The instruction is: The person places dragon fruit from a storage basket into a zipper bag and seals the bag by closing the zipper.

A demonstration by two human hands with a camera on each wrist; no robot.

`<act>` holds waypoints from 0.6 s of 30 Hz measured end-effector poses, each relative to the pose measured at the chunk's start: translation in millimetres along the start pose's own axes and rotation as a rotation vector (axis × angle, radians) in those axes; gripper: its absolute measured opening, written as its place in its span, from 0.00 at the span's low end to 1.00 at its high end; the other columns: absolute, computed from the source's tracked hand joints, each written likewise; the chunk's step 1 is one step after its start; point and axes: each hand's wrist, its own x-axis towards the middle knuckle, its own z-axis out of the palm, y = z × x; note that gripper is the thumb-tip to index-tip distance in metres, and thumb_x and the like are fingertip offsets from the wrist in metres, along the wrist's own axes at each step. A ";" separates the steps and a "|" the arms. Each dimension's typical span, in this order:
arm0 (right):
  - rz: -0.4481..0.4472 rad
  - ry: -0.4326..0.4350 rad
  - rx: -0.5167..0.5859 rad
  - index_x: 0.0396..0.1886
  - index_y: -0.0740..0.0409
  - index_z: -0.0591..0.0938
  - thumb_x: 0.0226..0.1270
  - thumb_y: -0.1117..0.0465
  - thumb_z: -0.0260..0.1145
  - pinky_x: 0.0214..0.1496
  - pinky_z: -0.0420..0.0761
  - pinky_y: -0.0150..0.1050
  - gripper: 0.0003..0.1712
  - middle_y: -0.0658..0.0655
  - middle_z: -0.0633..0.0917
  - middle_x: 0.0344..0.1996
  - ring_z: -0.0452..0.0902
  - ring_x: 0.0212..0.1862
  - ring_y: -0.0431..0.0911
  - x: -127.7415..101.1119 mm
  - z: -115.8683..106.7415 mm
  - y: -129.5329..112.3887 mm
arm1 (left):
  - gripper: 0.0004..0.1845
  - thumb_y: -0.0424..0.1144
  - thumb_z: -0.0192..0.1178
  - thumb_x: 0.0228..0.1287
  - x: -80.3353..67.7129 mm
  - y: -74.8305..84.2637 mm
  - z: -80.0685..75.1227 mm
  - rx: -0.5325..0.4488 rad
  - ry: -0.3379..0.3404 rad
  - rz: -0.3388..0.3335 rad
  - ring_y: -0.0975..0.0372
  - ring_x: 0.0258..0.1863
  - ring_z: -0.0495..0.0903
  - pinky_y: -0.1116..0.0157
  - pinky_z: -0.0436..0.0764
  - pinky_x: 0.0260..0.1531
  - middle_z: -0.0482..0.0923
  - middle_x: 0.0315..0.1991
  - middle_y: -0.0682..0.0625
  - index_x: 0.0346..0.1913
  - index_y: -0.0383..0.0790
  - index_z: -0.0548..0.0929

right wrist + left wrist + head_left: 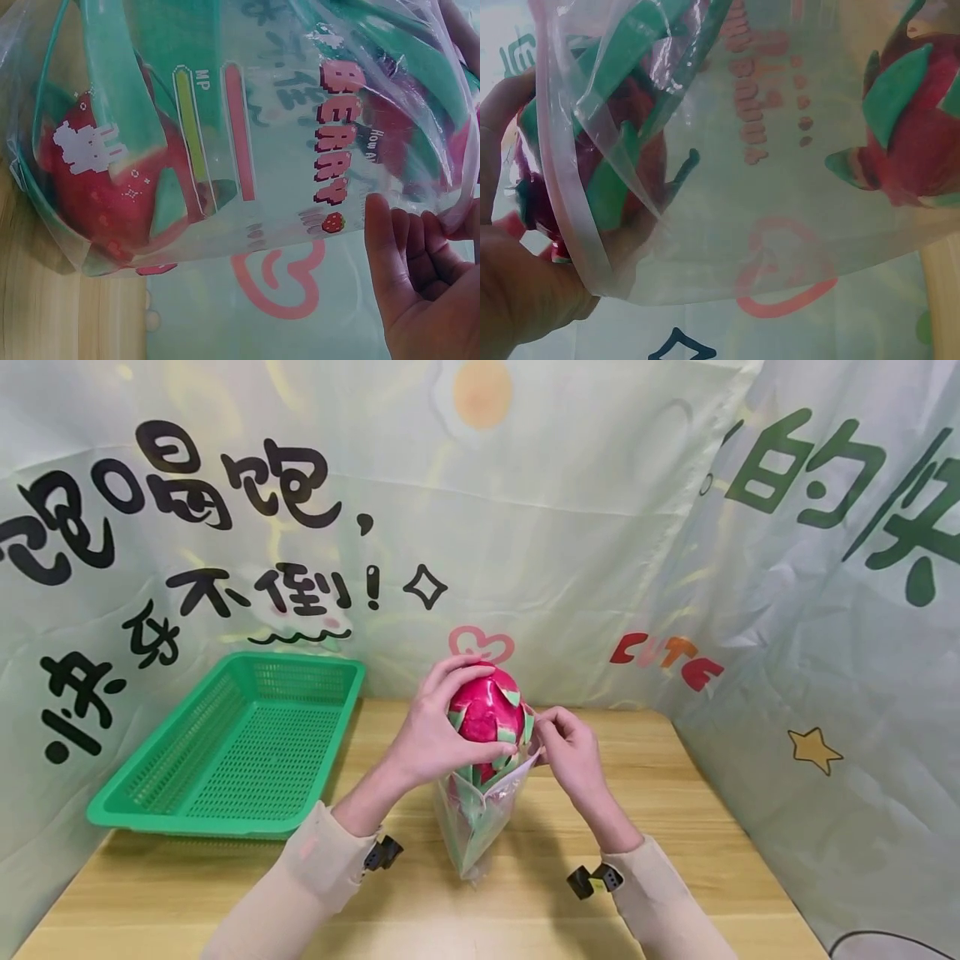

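My left hand (431, 735) grips a glossy red dragon fruit (491, 714) with green scales, thumb on the near side and fingers over the top. The fruit sits at the mouth of a clear printed plastic bag (468, 827), its lower part inside the rim. Fingers and thumb of my right hand (576, 756) pinch the bag's edge on the right. A second dragon fruit (922, 124) lies at the bag's bottom in the left wrist view. Through the film in the right wrist view, this lower dragon fruit (105, 187) shows behind the printing.
To the left on the wooden table (630, 827) stands a green perforated plastic basket (345, 727) with nothing in it. A pale cloth (570, 568) with printed characters and drawings hangs along the back and sides of the table.
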 end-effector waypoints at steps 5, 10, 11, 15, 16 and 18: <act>0.008 -0.002 0.038 0.35 0.67 0.81 0.78 0.64 0.59 0.30 0.89 0.45 0.12 0.58 0.81 0.25 0.80 0.26 0.45 2.0 0.3 -0.3 | 0.46 0.49 0.88 0.38 -0.7 -2.6 1.7 0.041 -0.026 -0.037 0.56 0.67 0.68 0.51 0.83 0.57 0.66 0.72 0.52 0.66 0.54 0.79; 0.013 0.006 0.060 0.37 0.69 0.81 0.78 0.65 0.59 0.30 0.89 0.47 0.11 0.55 0.82 0.29 0.80 0.28 0.43 1.9 1.3 -0.3 | 0.47 0.49 0.89 0.37 -4.8 -9.1 1.6 0.081 -0.059 0.001 0.55 0.69 0.65 0.50 0.83 0.57 0.66 0.72 0.54 0.66 0.54 0.79; 0.016 0.008 0.065 0.37 0.69 0.81 0.78 0.65 0.59 0.30 0.89 0.48 0.11 0.55 0.82 0.30 0.81 0.28 0.43 1.7 1.4 -0.4 | 0.47 0.49 0.89 0.37 -5.7 -10.6 0.9 0.080 -0.070 0.018 0.56 0.69 0.65 0.50 0.83 0.57 0.66 0.72 0.54 0.66 0.54 0.79; 0.013 0.007 0.079 0.38 0.72 0.80 0.78 0.66 0.59 0.31 0.90 0.49 0.11 0.56 0.81 0.29 0.81 0.29 0.43 2.1 1.2 -0.3 | 0.47 0.48 0.89 0.36 -7.4 -15.3 -3.1 0.070 -0.114 0.071 0.59 0.69 0.66 0.54 0.83 0.58 0.67 0.72 0.56 0.66 0.53 0.79; 0.007 0.006 0.084 0.38 0.72 0.80 0.78 0.66 0.59 0.31 0.90 0.49 0.11 0.57 0.80 0.29 0.81 0.29 0.44 2.3 1.3 -0.3 | 0.47 0.48 0.89 0.36 -7.4 -15.8 -4.1 0.072 -0.121 0.074 0.59 0.69 0.66 0.55 0.83 0.58 0.67 0.72 0.56 0.66 0.52 0.79; 0.000 0.007 0.088 0.38 0.72 0.80 0.78 0.66 0.59 0.31 0.90 0.48 0.11 0.57 0.80 0.29 0.81 0.29 0.43 2.1 1.5 -0.3 | 0.47 0.49 0.89 0.37 -7.4 -16.3 -6.0 0.079 -0.133 0.069 0.59 0.68 0.67 0.55 0.83 0.57 0.67 0.71 0.57 0.66 0.52 0.79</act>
